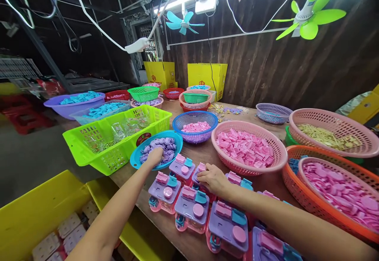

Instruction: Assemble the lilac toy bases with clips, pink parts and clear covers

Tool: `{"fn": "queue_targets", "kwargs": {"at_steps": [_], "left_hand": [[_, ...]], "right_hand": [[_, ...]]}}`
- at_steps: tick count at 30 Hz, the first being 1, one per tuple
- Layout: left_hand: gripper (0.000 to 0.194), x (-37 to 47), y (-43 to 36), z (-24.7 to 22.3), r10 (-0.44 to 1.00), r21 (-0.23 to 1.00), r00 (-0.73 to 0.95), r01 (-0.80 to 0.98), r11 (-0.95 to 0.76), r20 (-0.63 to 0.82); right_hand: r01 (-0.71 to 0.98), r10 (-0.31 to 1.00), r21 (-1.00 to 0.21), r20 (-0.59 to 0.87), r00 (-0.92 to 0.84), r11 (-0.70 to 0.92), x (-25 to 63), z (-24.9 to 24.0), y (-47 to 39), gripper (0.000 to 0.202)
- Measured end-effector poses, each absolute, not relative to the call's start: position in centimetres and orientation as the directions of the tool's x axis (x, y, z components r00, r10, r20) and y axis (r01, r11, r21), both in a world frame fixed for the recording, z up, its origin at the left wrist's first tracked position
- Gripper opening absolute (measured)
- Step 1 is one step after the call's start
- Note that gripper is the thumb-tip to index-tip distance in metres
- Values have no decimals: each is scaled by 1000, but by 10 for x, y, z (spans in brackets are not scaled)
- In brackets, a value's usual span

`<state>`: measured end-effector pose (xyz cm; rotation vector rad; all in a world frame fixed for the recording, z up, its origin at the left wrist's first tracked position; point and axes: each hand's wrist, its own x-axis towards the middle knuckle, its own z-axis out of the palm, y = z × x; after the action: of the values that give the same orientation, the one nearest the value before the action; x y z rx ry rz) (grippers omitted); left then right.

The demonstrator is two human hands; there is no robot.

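Purple-topped units [190,213] are standing on the desk [204,152], right forearm [266,210] hiding some, right hand [214,180] curling over one, left hand [156,157] resting among purple parts [171,146] in a blue basin [134,161] (both grips indeterminable), green basket [107,163] crowding the basin, yellow boxes [197,71] standing behind.

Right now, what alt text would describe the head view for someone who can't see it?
A person's left hand is among purple parts in a turquoise basket, while the right hand touches one of several purple-topped boxes on a wooden table. Beyond them sits a pink basket of pink pieces.
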<state>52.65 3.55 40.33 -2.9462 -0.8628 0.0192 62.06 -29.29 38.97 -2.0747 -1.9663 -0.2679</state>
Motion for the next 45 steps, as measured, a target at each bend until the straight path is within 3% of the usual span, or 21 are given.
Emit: {"fn": "queue_targets", "kwargs": {"at_steps": [7,14,21,27,32,35,39,45], "left_hand": [[28,526,40,398,504,-43,863,502,-864,-37],[18,534,31,402,490,-62,871,488,-871,-27],[19,527,19,411,478,-47,866,489,-871,149],[16,515,10,431,453,71,840,454,-888,298],[14,496,-8,446,391,172,863,353,-920,320],[15,485,-18,445,324,232,898,261,-937,298],[18,481,-22,432,113,326,979,52,-944,171],[15,496,-18,429,-80,242,995,-92,-966,57]], "right_hand": [[987,973,-62,170,155,-147,613,406,-302,29],[995,983,-50,159,97,-90,612,404,-311,30],[996,978,-23,189,93,-90,612,409,-306,30],[993,990,17,78,119,-121,613,412,-301,27],[984,985,60,-35,168,-165,608,413,-286,17],[984,985,60,-27,171,-170,604,416,-281,14],[982,983,43,-4,182,-181,603,421,-288,15],[979,978,14,46,204,-205,599,421,-301,25]]}}
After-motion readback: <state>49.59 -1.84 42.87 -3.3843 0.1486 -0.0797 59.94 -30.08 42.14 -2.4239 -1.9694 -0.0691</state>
